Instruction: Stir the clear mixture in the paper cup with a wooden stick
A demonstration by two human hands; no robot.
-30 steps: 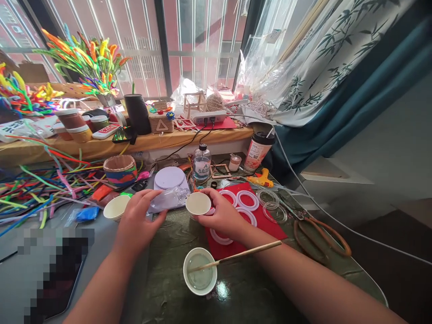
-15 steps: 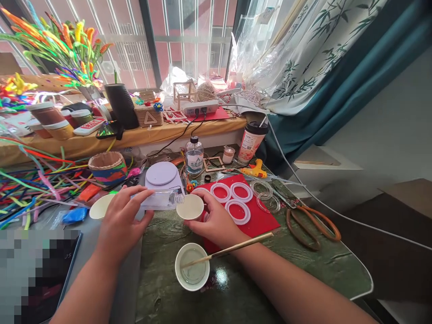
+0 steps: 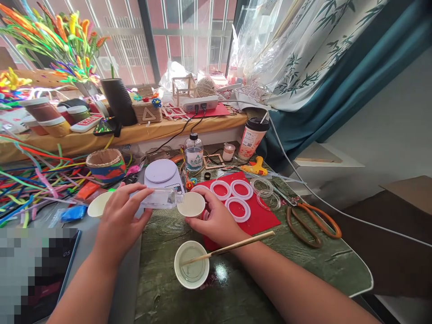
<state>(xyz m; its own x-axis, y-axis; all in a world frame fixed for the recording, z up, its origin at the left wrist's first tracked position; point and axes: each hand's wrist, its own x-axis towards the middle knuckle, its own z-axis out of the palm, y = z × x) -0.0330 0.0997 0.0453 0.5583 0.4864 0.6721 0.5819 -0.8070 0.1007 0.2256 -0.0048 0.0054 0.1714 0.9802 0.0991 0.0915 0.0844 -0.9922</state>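
Observation:
My left hand [image 3: 123,216] is closed round a clear plastic bottle [image 3: 160,198], tilted almost level with its open mouth at the rim of a white paper cup [image 3: 191,205]. My right hand [image 3: 216,219] grips that cup from its right side. Below them, another paper cup [image 3: 191,271] holds clear liquid, and a wooden stick [image 3: 232,246] leans across its rim. White ring moulds [image 3: 238,209] lie on a red sheet [image 3: 261,217] beyond my right hand. A lilac scale [image 3: 161,171] stands behind the tilted bottle.
Orange-handled scissors [image 3: 320,220] and clear rings [image 3: 268,198] lie at the right. A labelled bottle [image 3: 194,155], a glue gun [image 3: 257,166] and a lidded drink cup [image 3: 251,139] stand behind. At the left are a paper cup [image 3: 98,204] and a tablet [image 3: 69,261].
The view has shifted slightly. My hands, the tilted bottle and the held cup keep nearly the same positions relative to each other.

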